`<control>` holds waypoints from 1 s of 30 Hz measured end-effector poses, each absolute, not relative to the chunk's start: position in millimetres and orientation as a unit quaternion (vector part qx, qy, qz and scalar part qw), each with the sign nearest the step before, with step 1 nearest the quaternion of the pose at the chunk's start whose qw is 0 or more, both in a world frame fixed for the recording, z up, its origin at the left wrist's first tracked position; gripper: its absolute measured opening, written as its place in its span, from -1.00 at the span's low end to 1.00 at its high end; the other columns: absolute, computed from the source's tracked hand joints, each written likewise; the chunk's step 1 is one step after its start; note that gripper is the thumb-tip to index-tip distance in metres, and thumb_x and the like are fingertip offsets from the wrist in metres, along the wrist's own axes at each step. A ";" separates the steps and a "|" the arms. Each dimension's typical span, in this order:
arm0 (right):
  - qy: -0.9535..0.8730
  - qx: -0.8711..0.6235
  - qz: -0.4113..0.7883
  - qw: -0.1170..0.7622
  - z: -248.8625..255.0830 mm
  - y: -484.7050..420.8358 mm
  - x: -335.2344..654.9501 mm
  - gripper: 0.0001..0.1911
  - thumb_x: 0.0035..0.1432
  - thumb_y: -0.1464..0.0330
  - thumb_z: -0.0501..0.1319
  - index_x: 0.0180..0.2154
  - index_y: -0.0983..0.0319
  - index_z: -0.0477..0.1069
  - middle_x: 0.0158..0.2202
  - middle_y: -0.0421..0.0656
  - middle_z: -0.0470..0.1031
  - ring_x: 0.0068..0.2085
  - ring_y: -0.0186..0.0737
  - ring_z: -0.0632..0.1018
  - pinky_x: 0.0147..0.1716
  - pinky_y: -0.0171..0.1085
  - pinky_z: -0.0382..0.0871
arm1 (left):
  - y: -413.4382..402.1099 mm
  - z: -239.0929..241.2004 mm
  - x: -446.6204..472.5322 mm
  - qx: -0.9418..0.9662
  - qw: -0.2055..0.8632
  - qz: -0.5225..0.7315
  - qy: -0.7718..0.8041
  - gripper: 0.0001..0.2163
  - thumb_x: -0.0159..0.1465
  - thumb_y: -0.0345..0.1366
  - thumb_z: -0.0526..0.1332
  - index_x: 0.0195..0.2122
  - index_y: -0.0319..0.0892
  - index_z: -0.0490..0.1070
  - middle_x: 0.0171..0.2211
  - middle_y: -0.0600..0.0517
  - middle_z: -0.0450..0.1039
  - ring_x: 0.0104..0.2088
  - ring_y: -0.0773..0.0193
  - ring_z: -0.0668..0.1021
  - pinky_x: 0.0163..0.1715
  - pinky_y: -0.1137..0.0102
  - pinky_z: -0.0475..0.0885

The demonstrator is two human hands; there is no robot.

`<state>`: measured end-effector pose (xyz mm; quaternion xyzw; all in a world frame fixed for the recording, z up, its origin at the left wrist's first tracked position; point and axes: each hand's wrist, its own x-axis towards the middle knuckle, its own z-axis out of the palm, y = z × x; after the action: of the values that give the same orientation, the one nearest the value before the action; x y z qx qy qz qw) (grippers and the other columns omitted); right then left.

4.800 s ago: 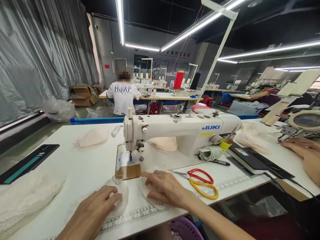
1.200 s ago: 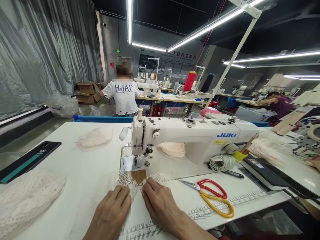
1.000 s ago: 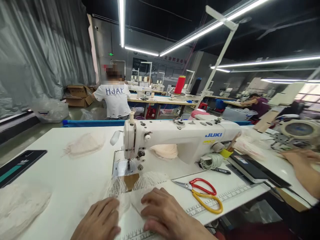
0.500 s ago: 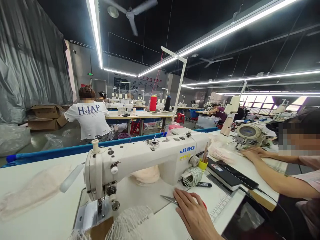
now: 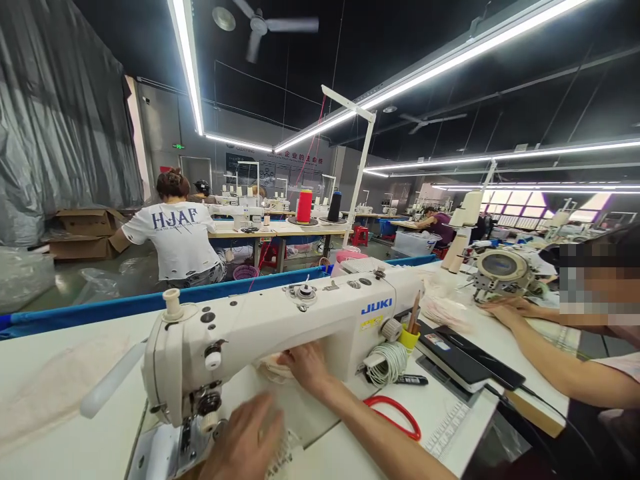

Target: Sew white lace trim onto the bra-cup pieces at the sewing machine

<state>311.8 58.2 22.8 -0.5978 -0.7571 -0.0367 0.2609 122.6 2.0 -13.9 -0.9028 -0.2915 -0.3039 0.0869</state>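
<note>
My right hand [image 5: 307, 367] reaches under the arm of the white sewing machine [image 5: 300, 320], its bent fingers closed on a bundle of cream fabric [image 5: 273, 367]. Motion blurs my left hand [image 5: 245, 433], which is just right of the needle area, above pale fringed material [image 5: 283, 457] that it partly covers. I cannot make out whether its fingers hold anything. The red-handled scissors [image 5: 413, 427] lie on the table beside my right forearm, which hides their blades.
A coil of pale cord [image 5: 387, 363], a black marker [image 5: 411, 380], a yellow cup [image 5: 409, 337], a notebook [image 5: 453, 357] and a clear ruler [image 5: 445, 427] lie to the right. A co-worker's hands [image 5: 505, 310] are at another machine. Sheer fabric [image 5: 60, 380] spreads on the left.
My right hand has let go of the scissors and moved left and away from me to the cream fabric. My left hand has come into view near the needle.
</note>
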 end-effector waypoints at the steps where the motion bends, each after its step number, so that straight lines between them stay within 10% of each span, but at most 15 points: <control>1: -0.755 -0.598 -0.023 0.267 21.7 55.0 316.1 -0.77 0.27 0.29 0.14 -0.11 0.29 0.36 -0.15 -0.11 0.43 -0.21 -0.23 0.51 -0.24 -0.17 0.44 | 14.3 -8.8 129.0 -0.905 0.081 -0.285 -0.306 -0.51 0.04 -0.57 0.06 0.02 -0.19 0.36 0.07 -0.20 0.38 0.04 -0.08 0.46 -0.03 0.14 0.44; 10: -0.723 -0.538 0.004 0.433 35.8 31.2 325.1 -0.68 0.22 0.42 0.04 -0.54 0.28 0.40 -0.57 -0.16 0.43 -0.48 -0.24 0.46 -0.41 -0.28 0.36 | 64.8 2.8 161.5 -0.898 0.043 -0.242 -0.364 -0.42 0.04 -0.65 -0.08 0.13 -0.31 0.20 0.05 -0.25 0.39 0.10 0.02 0.40 0.05 0.07 0.34; 15: -0.695 -0.490 0.006 0.527 53.3 -9.6 339.4 -0.71 0.26 0.29 -0.01 -0.36 0.25 0.42 -0.42 -0.11 0.46 -0.29 -0.17 0.50 -0.25 -0.26 0.37 | 69.1 2.1 157.1 -0.896 0.013 -0.236 -0.375 -0.50 0.07 -0.61 -0.06 0.04 -0.25 0.30 -0.02 -0.18 0.46 0.04 0.03 0.46 0.01 0.10 0.36; 22: -0.648 -0.522 0.010 0.554 100.7 -67.1 359.7 -0.66 0.36 0.32 -0.15 -0.24 0.22 0.37 -0.50 -0.22 0.35 -0.52 -0.33 0.34 -0.55 -0.41 0.20 | 39.8 26.4 161.2 -0.881 -0.063 -0.276 -0.379 -0.54 0.11 -0.58 -0.10 0.05 -0.35 0.26 0.07 -0.30 0.35 0.12 -0.05 0.37 0.08 -0.04 0.24; 27: -0.805 -0.458 0.092 0.367 128.8 -92.9 332.4 -0.88 0.17 0.37 0.19 -0.39 0.19 0.47 -0.48 -0.25 0.46 -0.47 -0.35 0.42 -0.44 -0.41 0.21 | -44.4 70.0 160.5 -0.775 -0.468 -0.353 -0.238 -0.51 0.33 -0.16 0.02 0.24 -0.16 -0.02 0.10 -0.17 0.32 0.07 0.12 0.42 0.03 0.24 0.37; 30: -0.799 -0.460 0.183 0.342 135.7 -105.4 310.7 -0.90 0.19 0.37 0.17 -0.35 0.22 0.45 -0.57 -0.29 0.39 -0.54 -0.40 0.37 -0.50 -0.43 0.17 | -79.6 88.5 148.7 -0.700 -0.567 -0.325 -0.288 -0.47 0.10 0.03 0.27 -0.02 -0.23 0.32 -0.33 -0.04 0.48 -0.31 0.20 0.53 -0.32 0.39 0.47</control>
<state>310.7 -105.4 135.7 -0.4598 -0.7989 0.1833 0.3417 148.7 -79.6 88.5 -0.6997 -0.2882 -0.3249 -0.5673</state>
